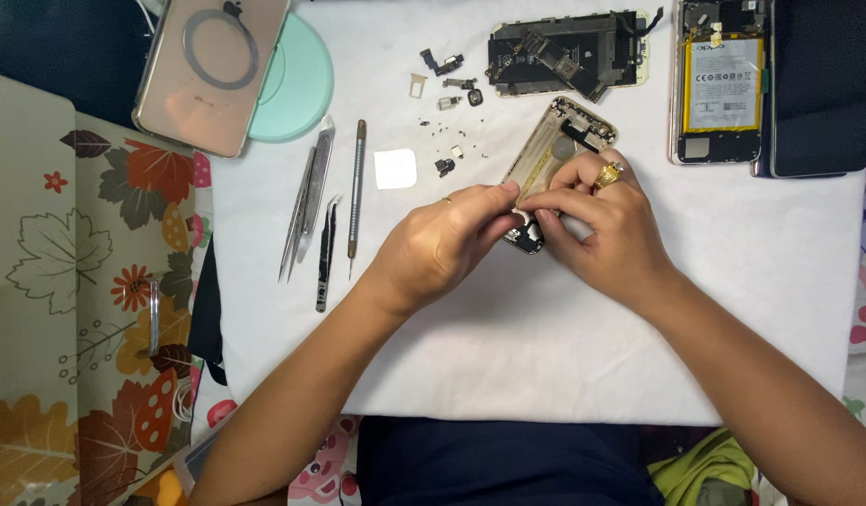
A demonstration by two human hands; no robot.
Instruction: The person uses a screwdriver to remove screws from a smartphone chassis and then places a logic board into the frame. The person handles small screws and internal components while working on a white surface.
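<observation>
A gold-coloured phone rear housing [556, 142] lies tilted on a white work sheet [545, 328], its near end covered by my fingers. My left hand [442, 245] pinches the housing's near edge between thumb and fingertips. Beside it, my right hand [606, 225], with a gold ring on one finger, grips the same end, fingertips touching those of the left hand. A dark, small part [529, 241] shows just under the fingers at the housing's bottom corner.
Two tweezers [306, 201], a thin screwdriver-like tool [356, 187] and a dark tweezer [326, 253] lie left of my hands. Small loose parts [451, 89], a white square pad [395, 169], a stripped phone board [564, 52], an opened phone with battery [723, 84] and a cased phone [213, 70] lie further back.
</observation>
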